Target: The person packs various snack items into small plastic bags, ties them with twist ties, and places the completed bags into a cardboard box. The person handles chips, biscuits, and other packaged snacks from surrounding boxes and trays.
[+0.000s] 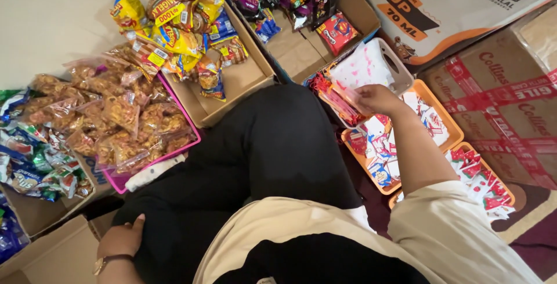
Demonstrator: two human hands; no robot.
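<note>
Overhead, the right hand (376,98) pinches thin red plastic sachets (339,101) over a white plastic basket (400,66); they look light, limp and slippery, best held by an edge. The left hand (123,239) rests fingers-together on the thigh.

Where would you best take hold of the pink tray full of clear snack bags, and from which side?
Probably by the bare rim at the near corner of the pink tray, coming from the person's side, by the knee. There the edge sticks out free of the clear snack bags; the far and left sides are crowded by packets and a cardboard box. The left hand rests closest; the right hand is in a white basket.
</note>
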